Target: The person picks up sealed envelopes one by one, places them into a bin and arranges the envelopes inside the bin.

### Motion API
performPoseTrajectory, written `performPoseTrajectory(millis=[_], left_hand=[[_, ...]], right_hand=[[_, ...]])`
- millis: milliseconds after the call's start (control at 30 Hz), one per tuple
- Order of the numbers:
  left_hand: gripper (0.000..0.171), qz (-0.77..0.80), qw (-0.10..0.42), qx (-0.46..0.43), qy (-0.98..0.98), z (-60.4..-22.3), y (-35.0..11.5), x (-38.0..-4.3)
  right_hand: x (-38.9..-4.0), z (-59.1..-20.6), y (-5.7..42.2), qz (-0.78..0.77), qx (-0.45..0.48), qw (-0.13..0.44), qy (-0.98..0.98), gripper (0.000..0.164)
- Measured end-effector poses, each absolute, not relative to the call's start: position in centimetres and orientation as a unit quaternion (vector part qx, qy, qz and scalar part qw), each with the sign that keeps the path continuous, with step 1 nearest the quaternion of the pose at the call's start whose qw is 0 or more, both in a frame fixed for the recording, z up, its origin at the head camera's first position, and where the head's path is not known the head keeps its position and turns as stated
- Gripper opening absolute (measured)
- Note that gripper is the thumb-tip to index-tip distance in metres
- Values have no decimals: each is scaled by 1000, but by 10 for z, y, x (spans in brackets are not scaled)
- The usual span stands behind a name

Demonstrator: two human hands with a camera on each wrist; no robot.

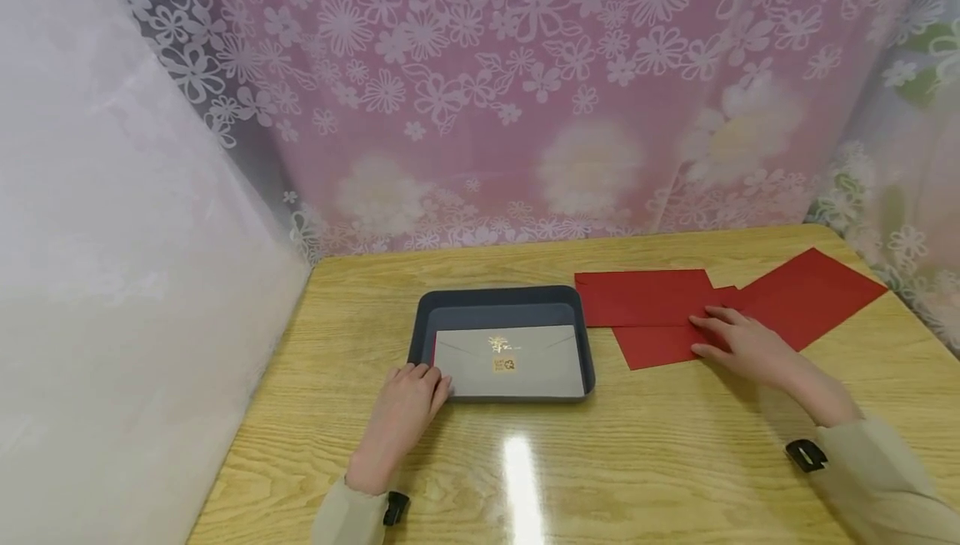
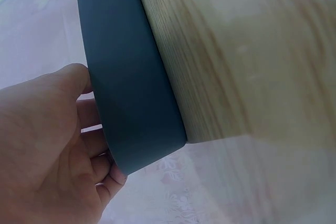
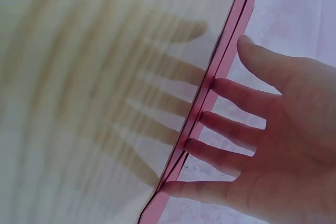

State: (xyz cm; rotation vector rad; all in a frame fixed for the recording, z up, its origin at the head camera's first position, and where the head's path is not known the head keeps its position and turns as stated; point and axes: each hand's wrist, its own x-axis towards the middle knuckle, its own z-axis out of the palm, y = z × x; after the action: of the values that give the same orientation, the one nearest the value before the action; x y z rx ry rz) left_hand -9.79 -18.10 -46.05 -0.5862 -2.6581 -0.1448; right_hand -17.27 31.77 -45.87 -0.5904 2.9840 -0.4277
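A dark blue-grey tray [image 1: 498,295] stands on the table, and my left hand [image 1: 405,407] grips its front left corner. The left wrist view shows the curled fingers hooked over the tray's rim [image 2: 131,77]. Inside the tray lies a pale grey envelope [image 1: 465,370] with gold lettering and a gold square mark; a sliver of red shows at its left edge. To the right, several red envelopes [image 1: 645,295] overlap on the table. My right hand [image 1: 750,349] rests its fingertips on them, fingers spread and fairly straight in the right wrist view, gripping nothing.
The wooden table [image 1: 637,462] reflects a bright streak of light in front of the tray. A pink flowered curtain [image 1: 465,153] hangs behind the table's back edge. White sheeting [image 1: 135,278] closes off the left side. Each wrist wears a black strap.
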Motion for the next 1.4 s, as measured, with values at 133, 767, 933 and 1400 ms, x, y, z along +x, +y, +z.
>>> performPoseTrajectory(millis=[133,767,933,1400], left_hand=[[24,-52,204,-210,-955,-460,-181,-97],[23,-58,207,-209,-954,-461,-180,-97],[23,-61,209,-213,-953,-463,-181,-99],[22,-60,205,-214,-953,-461,-180,-98]], right_hand=[[-166,-459,316,-132,-185,31,973,59],[-129,-463,304,-116,-185,21,976,64],[-123,-463,303,-115,-179,21,977,64],[-111,-458,308,-130,-180,14,975,50]])
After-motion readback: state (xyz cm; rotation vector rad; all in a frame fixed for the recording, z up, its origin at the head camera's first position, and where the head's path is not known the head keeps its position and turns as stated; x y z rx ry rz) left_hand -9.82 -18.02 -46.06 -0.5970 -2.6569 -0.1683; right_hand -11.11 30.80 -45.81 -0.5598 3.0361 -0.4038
